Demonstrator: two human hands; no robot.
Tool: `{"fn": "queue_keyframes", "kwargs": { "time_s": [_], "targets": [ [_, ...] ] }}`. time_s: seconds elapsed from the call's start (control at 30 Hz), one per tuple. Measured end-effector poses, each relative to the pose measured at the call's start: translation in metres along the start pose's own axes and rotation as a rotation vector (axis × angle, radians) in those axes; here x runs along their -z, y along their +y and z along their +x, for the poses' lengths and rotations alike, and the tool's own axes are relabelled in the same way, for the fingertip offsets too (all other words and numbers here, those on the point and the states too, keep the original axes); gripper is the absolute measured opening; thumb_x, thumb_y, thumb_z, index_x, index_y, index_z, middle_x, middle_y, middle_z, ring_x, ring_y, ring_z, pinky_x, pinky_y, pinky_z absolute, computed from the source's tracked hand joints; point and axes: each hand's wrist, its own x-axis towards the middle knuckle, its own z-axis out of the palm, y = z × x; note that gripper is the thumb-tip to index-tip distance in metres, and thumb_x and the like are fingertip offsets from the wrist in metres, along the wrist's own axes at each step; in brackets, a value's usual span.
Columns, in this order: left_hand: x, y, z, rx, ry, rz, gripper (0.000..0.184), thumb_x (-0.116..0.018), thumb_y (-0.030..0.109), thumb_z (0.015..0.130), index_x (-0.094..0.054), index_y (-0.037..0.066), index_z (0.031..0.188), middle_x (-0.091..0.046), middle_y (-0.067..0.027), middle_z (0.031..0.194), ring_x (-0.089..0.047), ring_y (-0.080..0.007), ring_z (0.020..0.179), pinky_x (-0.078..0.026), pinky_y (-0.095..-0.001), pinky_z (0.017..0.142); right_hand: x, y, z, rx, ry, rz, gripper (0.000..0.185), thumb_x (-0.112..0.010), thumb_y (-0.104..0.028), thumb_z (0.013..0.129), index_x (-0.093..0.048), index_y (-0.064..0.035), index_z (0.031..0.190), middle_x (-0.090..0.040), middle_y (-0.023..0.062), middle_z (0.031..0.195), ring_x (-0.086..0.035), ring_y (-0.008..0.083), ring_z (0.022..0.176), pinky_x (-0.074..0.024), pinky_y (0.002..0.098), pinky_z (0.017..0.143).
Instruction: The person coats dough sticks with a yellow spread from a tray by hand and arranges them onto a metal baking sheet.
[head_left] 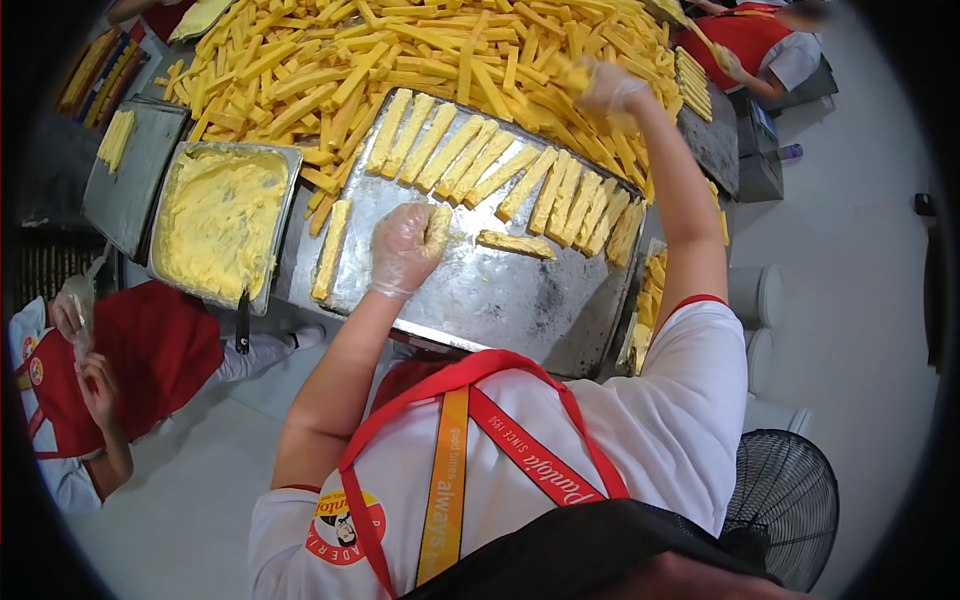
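Observation:
My left hand (pixel 410 243), in a clear plastic glove, is closed round a pale yellow coated stick (pixel 437 230) over the metal tray (pixel 470 300). My right hand (pixel 607 88), gloved too, is blurred by motion over the big pile of yellow sticks (pixel 400 60); what it holds, if anything, is not clear. A row of coated sticks (pixel 470 160) lies along the tray's far side. One coated stick (pixel 330 250) lies at the tray's left edge, another (pixel 516 244) lies crosswise right of my left hand.
Left of the tray stands a pan of yellow spread (pixel 215 215) with a dark-handled tool (pixel 243 322). Co-workers in red aprons are at the lower left (pixel 150 350) and upper right (pixel 740 55). A black fan (pixel 785 500) stands lower right, near round white containers (pixel 755 297).

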Motion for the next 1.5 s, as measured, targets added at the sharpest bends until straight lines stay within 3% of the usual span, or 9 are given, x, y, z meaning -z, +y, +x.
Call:
{"fn": "queue_keyframes", "kwargs": {
  "time_s": [0.07,0.5,0.7,0.73,0.77,0.93,1.1,1.2,1.5],
  "targets": [
    [-0.003,-0.002,0.000,-0.029,0.020,0.036,0.015,-0.069,0.005,0.073,-0.062,0.006,0.086,-0.060,-0.0145,0.077,-0.060,-0.0347,0.072,-0.048,-0.0420,0.064,-0.010,-0.042,-0.034,-0.104,-0.205,0.151,0.071,-0.065,-0.031,0.081,-0.034,-0.0087,0.142,-0.058,0.0218,0.116,-0.060,0.0249,0.099,-0.0492,0.0363,0.089],
    [-0.006,-0.001,-0.001,-0.115,0.013,0.135,0.016,-0.070,0.005,0.074,-0.062,0.007,0.087,-0.060,-0.0147,0.076,-0.059,-0.0351,0.067,-0.047,-0.0421,0.060,-0.058,-0.003,0.013,0.042,-0.054,0.047,0.088,-0.078,-0.037,0.069,-0.038,0.0015,0.137,-0.061,0.0204,0.114,-0.061,0.0273,0.097,-0.0493,0.0345,0.089],
    [-0.006,0.004,0.000,-0.106,0.006,0.144,0.011,-0.068,0.009,0.074,-0.062,0.007,0.083,-0.060,-0.0157,0.075,-0.059,-0.0364,0.069,-0.047,-0.0441,0.061,-0.055,0.035,0.008,0.076,0.160,0.321,0.093,-0.079,-0.037,0.068,-0.034,-0.0020,0.142,-0.062,0.0198,0.116,-0.061,0.0304,0.101,-0.0495,0.0358,0.088],
    [-0.007,0.004,0.000,-0.099,0.004,0.168,0.010,-0.068,0.010,0.075,-0.062,0.007,0.083,-0.060,-0.0157,0.074,-0.059,-0.0364,0.069,-0.047,-0.0440,0.061,-0.050,0.043,0.005,0.093,0.428,0.167,0.092,-0.080,-0.038,0.069,-0.036,0.0048,0.137,-0.059,0.0214,0.120,-0.061,0.0263,0.104,-0.0516,0.0338,0.085],
    [-0.007,0.003,0.000,-0.091,-0.002,0.191,0.010,-0.068,0.010,0.075,-0.062,0.007,0.083,-0.060,-0.0157,0.074,-0.059,-0.0364,0.069,-0.047,-0.0440,0.061,-0.045,0.062,-0.009,0.078,0.478,0.305,0.076,-0.078,-0.033,0.072,-0.044,-0.0043,0.134,-0.065,0.0181,0.108,-0.064,0.0295,0.095,-0.0519,0.0370,0.085],
    [-0.010,0.004,0.000,-0.099,-0.056,0.238,0.008,-0.068,0.012,0.078,-0.063,0.006,0.081,-0.060,-0.0146,0.072,-0.058,-0.0345,0.066,-0.046,-0.0435,0.060,-0.009,0.134,-0.132,0.025,0.531,0.208,0.084,-0.083,-0.036,0.054,-0.051,0.0041,0.121,-0.061,0.0202,0.113,-0.057,0.0374,0.102,-0.0464,0.0410,0.092],
    [-0.013,0.001,-0.001,-0.114,-0.042,0.191,0.009,-0.069,0.014,0.080,-0.066,0.006,0.082,-0.063,-0.0129,0.073,-0.060,-0.0311,0.066,-0.048,-0.0391,0.062,-0.043,0.113,-0.282,-0.155,0.155,0.153,0.063,-0.076,-0.032,0.074,-0.050,-0.0055,0.124,-0.065,0.0174,0.105,-0.064,0.0300,0.094,-0.0519,0.0383,0.085],
    [-0.015,-0.002,-0.002,-0.115,-0.024,0.163,0.009,-0.070,0.013,0.079,-0.066,0.006,0.084,-0.064,-0.0128,0.074,-0.061,-0.0306,0.067,-0.048,-0.0387,0.062,-0.084,0.112,-0.323,-0.208,-0.009,0.066,0.079,-0.078,-0.034,0.069,-0.041,-0.0147,0.137,-0.058,0.0162,0.121,-0.054,0.0341,0.114,-0.0419,0.0418,0.102],
    [-0.012,0.012,-0.002,-0.137,-0.036,0.185,0.009,-0.070,0.012,0.078,-0.066,0.006,0.081,-0.063,-0.0129,0.071,-0.060,-0.0298,0.064,-0.047,-0.0378,0.059,-0.182,0.135,-0.329,0.008,0.385,0.334,0.093,-0.073,-0.053,0.071,-0.030,-0.0132,0.144,-0.034,0.0158,0.146,-0.032,0.0341,0.135,-0.0271,0.0426,0.113]
  ]
}}
